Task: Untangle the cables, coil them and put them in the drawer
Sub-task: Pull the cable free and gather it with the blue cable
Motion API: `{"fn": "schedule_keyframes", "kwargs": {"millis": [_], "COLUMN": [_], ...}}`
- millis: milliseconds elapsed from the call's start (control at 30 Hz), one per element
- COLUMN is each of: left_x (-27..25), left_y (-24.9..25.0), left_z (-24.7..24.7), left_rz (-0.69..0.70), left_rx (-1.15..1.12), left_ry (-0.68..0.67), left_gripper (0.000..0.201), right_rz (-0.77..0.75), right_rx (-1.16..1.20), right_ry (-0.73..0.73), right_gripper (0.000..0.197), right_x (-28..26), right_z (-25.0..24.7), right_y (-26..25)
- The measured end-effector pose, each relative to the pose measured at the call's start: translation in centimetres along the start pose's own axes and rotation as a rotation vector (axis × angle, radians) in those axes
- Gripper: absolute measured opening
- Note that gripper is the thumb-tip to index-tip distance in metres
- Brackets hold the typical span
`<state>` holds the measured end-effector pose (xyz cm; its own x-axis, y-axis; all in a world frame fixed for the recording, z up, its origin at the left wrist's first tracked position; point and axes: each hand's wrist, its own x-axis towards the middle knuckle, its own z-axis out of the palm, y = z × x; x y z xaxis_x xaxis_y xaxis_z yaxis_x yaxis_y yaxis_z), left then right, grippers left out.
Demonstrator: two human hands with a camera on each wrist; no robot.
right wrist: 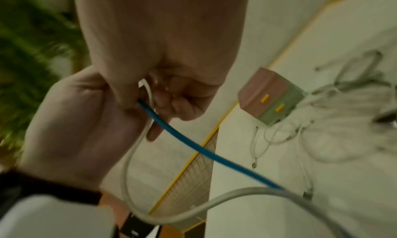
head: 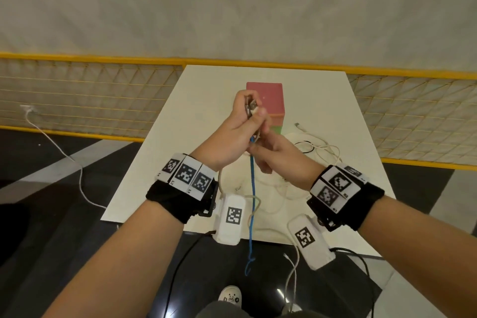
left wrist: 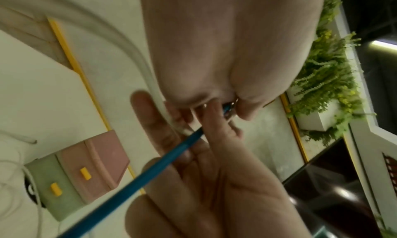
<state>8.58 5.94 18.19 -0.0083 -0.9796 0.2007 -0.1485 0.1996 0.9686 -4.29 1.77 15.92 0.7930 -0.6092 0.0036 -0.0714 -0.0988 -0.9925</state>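
A: Left hand (head: 233, 134): gripping connector ends and a white cable (right wrist: 137, 150), raised to let slack hang.
B: Right hand (head: 277, 156): pinching the blue cable (head: 251, 199) just below, probably drawing it free.
A: Blue cable: hanging past the near edge of the table (head: 196, 100).
B: Remaining cables (head: 317, 148): lying tangled right of the drawer box (head: 265, 100), at table centre.
A: Drawers (left wrist: 82, 172): apparently staying closed.

Showing smooth, matt rubbery sheathing on the blue cable (head: 252, 183), hanging just before the matt white table (head: 196, 100). Glinting bare metal at the plugs (head: 251, 107) above it. Looking like matt plastic, the pink-and-green drawer box (head: 265, 100), mid-table. Gleaming glossy, the dark floor (head: 51, 214) below the table.
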Motion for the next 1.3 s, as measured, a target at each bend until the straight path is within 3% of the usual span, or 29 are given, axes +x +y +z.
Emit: {"fn": "schedule_keyframes", "kwargs": {"millis": [100,200,333,433,500,600,700,833,1067,1200,1300], "left_x": [0.1,0.3,0.6,0.9,1.0,0.5,0.1,-0.2,-0.9,-1.7,-1.8], "left_y": [0.2,0.0,-0.2,0.4,0.5,-0.2,-1.3,-1.9,-1.2,-2.0,-2.0], "left_z": [0.2,0.0,-0.5,-1.1,-1.7,-1.4,-0.3,0.2,-2.0,-1.8,-2.2], "left_rz": [0.039,-0.002,0.024,0.015,-0.018,-0.072,-0.111,-0.103,-0.162,-0.209,-0.208], "left_rx": [0.197,0.225,0.123,-0.068,-0.104,-0.043,0.026,0.044,-0.091,-0.086,-0.077], "left_ry": [-0.049,0.029,0.235,0.350,0.318,0.233,0.179,0.217,0.326,0.350,0.369], "left_gripper": [0.003,0.007,0.002,0.013,0.014,0.009,0.008,0.014,0.014,0.012,0.014], "right_rz": [0.044,0.026,-0.070,0.073,0.159,0.093,-0.040,-0.021,0.098,0.183,0.234], "right_rx": [0.082,0.039,-0.271,-0.506,-0.603,-0.845,-0.694,-0.341,-0.438,-0.544,-0.606], "right_ry": [-0.027,-0.088,-0.096,-0.232,-0.289,-0.273,-0.193,-0.221,-0.375,-0.468,-0.455], "right_gripper": [0.020,0.031,0.029,0.025,0.023,0.017,0.025,0.018,0.020,0.016,0.015], "right_x": [0.3,0.7,0.7,-0.4,-0.9,-0.1,1.3,2.2,0.4,1.2,2.1], "right_z": [0.4,0.6,0.1,-1.0,-1.8,-2.3,-1.2,0.2,2.5,3.0,2.9], "right_y": [0.5,1.2,3.0,6.5,8.0,6.7,3.8,3.2,8.9,9.7,10.0]}}
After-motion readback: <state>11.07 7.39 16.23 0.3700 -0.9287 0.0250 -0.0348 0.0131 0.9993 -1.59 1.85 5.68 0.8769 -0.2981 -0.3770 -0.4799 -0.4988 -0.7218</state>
